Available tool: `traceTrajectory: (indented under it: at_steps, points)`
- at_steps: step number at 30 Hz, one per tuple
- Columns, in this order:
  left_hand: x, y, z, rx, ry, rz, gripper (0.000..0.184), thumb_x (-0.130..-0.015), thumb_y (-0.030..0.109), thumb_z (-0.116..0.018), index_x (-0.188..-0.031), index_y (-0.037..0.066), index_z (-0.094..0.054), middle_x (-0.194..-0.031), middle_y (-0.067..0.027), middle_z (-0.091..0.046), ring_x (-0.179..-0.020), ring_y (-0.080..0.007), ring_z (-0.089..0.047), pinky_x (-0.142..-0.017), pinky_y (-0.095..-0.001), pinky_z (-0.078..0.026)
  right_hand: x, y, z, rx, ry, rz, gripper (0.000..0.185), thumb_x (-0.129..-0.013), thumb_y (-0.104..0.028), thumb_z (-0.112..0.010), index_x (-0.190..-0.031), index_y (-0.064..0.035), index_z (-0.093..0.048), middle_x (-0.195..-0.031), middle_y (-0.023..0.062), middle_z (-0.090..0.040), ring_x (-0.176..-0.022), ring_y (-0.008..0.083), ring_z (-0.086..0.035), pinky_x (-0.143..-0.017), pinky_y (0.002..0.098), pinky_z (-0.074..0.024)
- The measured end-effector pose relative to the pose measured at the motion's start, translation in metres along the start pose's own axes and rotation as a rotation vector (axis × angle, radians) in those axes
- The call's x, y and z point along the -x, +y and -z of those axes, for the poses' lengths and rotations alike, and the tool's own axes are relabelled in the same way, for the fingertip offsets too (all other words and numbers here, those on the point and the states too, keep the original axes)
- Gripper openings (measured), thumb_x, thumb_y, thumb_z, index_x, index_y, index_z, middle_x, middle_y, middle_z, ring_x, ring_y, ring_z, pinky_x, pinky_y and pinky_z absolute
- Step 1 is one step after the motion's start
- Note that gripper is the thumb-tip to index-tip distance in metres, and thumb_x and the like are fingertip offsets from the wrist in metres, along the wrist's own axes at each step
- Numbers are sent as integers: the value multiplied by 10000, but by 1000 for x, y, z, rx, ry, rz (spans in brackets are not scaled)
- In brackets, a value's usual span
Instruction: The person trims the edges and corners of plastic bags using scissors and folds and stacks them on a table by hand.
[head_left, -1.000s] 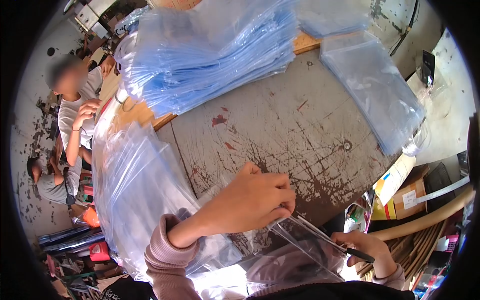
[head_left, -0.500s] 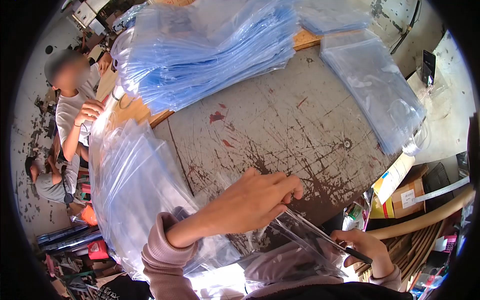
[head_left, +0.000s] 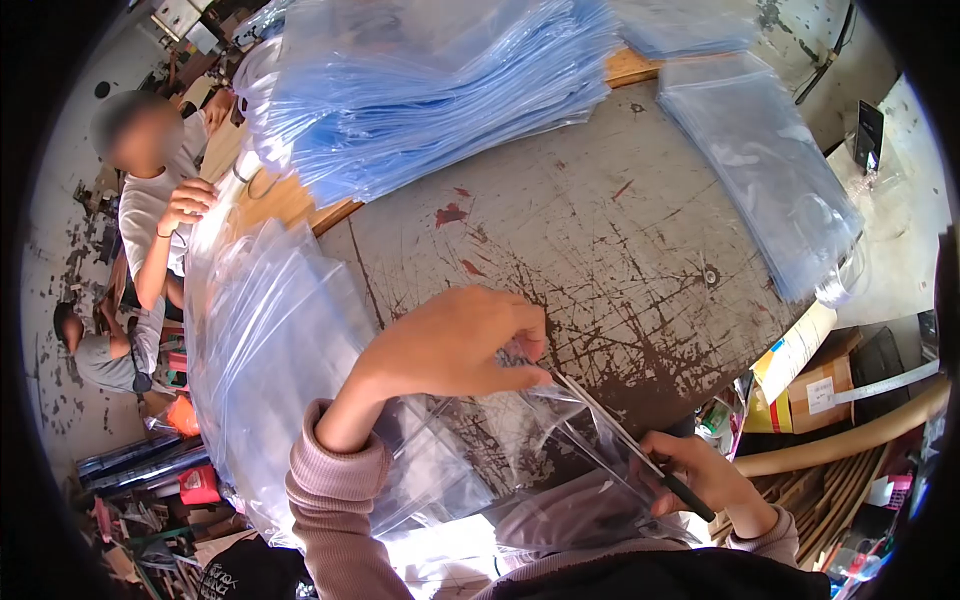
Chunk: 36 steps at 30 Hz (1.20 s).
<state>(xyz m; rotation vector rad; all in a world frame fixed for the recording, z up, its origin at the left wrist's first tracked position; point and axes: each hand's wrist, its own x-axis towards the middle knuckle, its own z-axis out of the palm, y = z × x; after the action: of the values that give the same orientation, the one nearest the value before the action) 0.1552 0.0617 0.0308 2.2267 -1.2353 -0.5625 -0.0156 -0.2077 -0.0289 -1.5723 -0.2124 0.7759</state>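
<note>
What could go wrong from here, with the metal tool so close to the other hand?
The tip of the metal tool in the right hand points at the left hand's fingertips, so a slip might nick them. The clear plastic lies loose and creased near the lap, so it could shift or snag. The left sleeve is right by the fanned bags and might drag some askew.

The large bag stack point(head_left: 440, 110) lies behind the left hand point(head_left: 455, 345).

The right hand point(head_left: 708, 482) partly hides the slender tool point(head_left: 686, 494).
</note>
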Motion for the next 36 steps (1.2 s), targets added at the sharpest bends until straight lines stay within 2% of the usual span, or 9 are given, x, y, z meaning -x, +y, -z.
traceTrajectory:
  at_steps: [2,11,19,28,34,36]
  points:
    - [-2,2,7,125,-113,143,286,-776,301,-653,-773,30,-559,-729,-105,-598,-688,-261,-604,-636,-351,-442,0,3,-2,-3,20,16,581,-675,-381,-787,-1044,-39,-497,-657,54,-528,-559,120,-476,-516,260,-395]
    - [-7,5,3,288,-122,53,261,-802,243,-644,-746,6,-552,-675,-127,-597,-669,-264,-604,-612,-353,-449,-5,-13,-5,102,10,46,600,-653,-371,-798,-1038,-29,-488,-630,77,-508,-559,161,-475,-531,279,-376]
    - [-7,5,3,303,-128,130,270,-794,254,-654,-763,-4,-583,-670,-132,-611,-660,-244,-614,-612,-343,-458,-4,-8,-10,75,40,36,606,-654,-393,-793,-1024,-30,-478,-627,81,-513,-564,182,-477,-543,291,-383]
    - [-8,4,-2,286,-125,201,282,-770,274,-668,-756,-2,-610,-651,-128,-614,-607,-226,-594,-575,-340,-437,-7,-2,-15,8,44,73,605,-654,-365,-802,-1031,-30,-469,-636,77,-531,-557,164,-480,-536,276,-376]
    - [-9,4,-3,278,-116,255,268,-747,271,-679,-740,9,-622,-628,-111,-613,-586,-206,-591,-561,-328,-433,-5,-19,-15,60,82,-10,615,-631,-367,-817,-1030,-26,-497,-638,69,-528,-562,130,-464,-533,265,-368]
    - [-9,5,-2,274,-109,268,269,-744,273,-681,-739,10,-624,-626,-107,-614,-586,-202,-593,-559,-323,-432,-6,-22,-15,17,97,-70,604,-620,-350,-829,-1018,-15,-523,-643,41,-540,-575,97,-459,-530,252,-365]
